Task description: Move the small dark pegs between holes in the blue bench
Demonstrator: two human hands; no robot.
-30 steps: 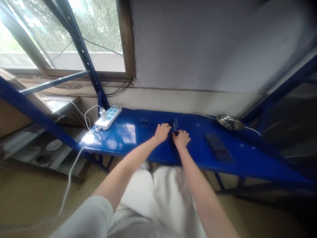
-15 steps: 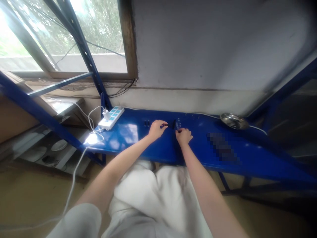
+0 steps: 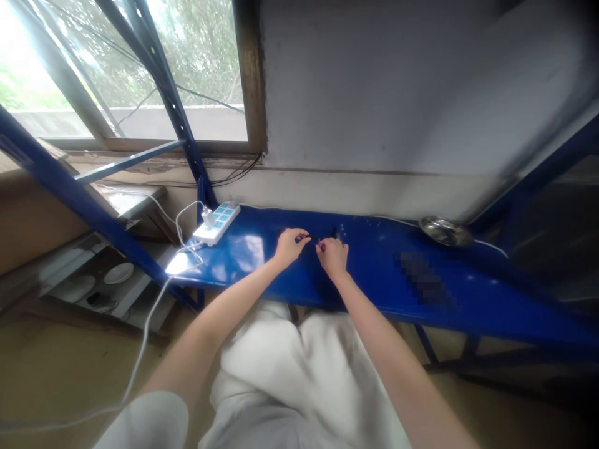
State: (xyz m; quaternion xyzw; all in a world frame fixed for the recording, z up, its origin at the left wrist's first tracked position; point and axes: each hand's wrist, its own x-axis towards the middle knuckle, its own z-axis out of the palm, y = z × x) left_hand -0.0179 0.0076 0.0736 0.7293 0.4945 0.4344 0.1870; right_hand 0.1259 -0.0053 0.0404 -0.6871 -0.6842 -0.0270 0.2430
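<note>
Above the blue tabletop point(image 3: 369, 274), my left hand point(image 3: 289, 247) pinches a small dark piece point(image 3: 302, 237) between thumb and fingers; its kind is too small to make out. My right hand point(image 3: 334, 254) is close beside it on the right, with fingers closed on another tiny dark piece point(image 3: 321, 247). The two pieces are nearly touching; whether they meet cannot be told. Just behind my right hand lie several small clear pieces point(image 3: 341, 232) and a dark item point(image 3: 334, 232). Another dark bit point(image 3: 281, 232) shows partly behind my left hand.
A white power strip point(image 3: 216, 223) with a plug stands at the table's left end, its white cable point(image 3: 146, 330) hanging off the edge. A shiny metal dish point(image 3: 444, 231) sits at the back right. A blurred dark object point(image 3: 421, 277) lies nearer. Blue posts point(image 3: 180, 118) frame the table.
My right hand has moved left, away from the clear pieces and up close to my left hand. My left hand stays nearly in place, now covering part of the dark bits behind it.
</note>
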